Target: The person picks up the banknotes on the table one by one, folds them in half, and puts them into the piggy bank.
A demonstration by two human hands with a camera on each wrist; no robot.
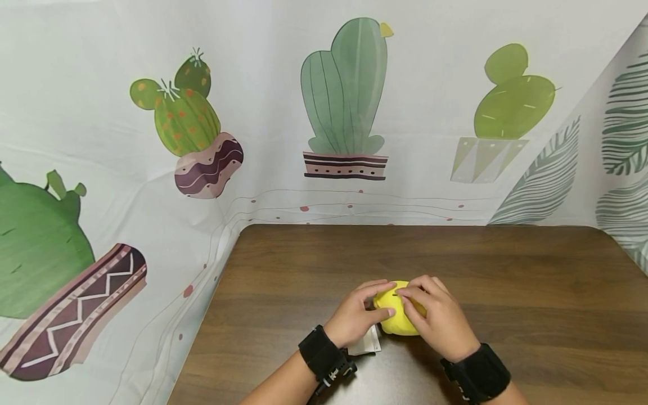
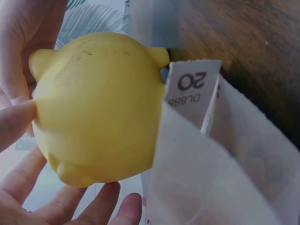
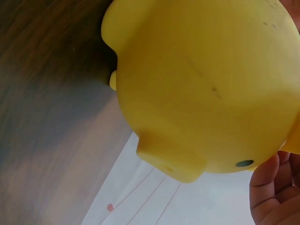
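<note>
A round yellow piggy bank sits on the table, a dark slot showing on its top in the head view. My left hand holds its left side between thumb and fingers. My right hand is bent over the right side, thumb and index fingertips close together beside the slot. Whether they pinch anything small is hidden. In the left wrist view, stubby feet or ears stick out of the piggy bank. The right wrist view shows a dark eye on the piggy bank.
Folded paper banknotes, one printed with 20, lie beneath my left wrist, beside the piggy bank. The brown wooden table ends at a white cloth printed with cacti. Black straps with cameras circle both wrists.
</note>
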